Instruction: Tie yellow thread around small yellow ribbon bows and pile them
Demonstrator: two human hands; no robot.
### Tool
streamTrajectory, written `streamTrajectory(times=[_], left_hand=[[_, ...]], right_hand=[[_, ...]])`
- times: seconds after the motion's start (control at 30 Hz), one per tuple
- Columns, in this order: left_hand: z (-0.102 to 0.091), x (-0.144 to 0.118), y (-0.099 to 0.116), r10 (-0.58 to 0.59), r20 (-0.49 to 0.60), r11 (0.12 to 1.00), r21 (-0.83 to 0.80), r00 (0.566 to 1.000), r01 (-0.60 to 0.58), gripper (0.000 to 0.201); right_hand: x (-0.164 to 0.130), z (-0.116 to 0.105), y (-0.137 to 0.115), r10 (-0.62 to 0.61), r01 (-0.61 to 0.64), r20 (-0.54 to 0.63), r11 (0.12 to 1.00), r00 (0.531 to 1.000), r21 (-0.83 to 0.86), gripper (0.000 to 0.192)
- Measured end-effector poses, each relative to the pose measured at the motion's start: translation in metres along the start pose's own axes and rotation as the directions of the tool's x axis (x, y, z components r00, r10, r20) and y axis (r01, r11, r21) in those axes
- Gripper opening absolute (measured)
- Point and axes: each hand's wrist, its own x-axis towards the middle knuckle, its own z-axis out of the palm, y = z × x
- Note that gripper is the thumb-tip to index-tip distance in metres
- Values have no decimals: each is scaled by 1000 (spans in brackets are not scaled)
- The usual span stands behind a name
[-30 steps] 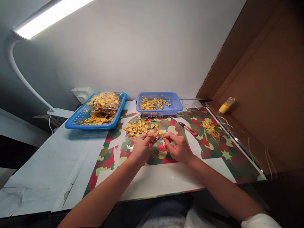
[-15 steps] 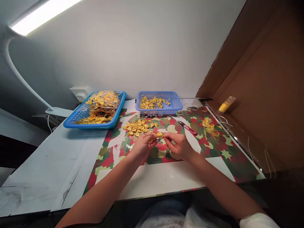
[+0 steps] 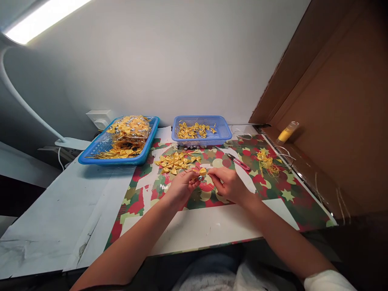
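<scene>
Between my hands, above the patterned mat, is a small yellow ribbon bow (image 3: 203,172) with a silvery bell (image 3: 200,178) just below it. My left hand (image 3: 183,184) is closed in a pinch on the bow's left side. My right hand (image 3: 226,182) pinches at its right edge; whether it grips the ribbon or a thin thread there is too small to tell. Just beyond my left hand lies a pile of yellow bows (image 3: 177,161), some with thin golden ties. A row of silvery bells (image 3: 194,147) sits behind the pile.
A blue basket (image 3: 151,139) at left holds bagged bows and golden ties. A lilac-blue basket (image 3: 224,131) with bows stands against the wall. A red utility knife (image 3: 241,162), yellow thread scraps (image 3: 268,163) and a yellow-filled tube (image 3: 287,131) lie rightward. A lamp (image 3: 27,105) arches at left.
The camera view has shifted slightly. My hands stay closed around the same bow and bell, with hardly any visible movement.
</scene>
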Motion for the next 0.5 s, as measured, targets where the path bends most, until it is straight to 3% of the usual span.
streamTrajectory(times=[0.5], left_hand=[[3,-2,-1,24,-43,999,-33,999,-26,22]], right_hand=[[-1,5,-1,44,-40,-85,998,995,53,19]])
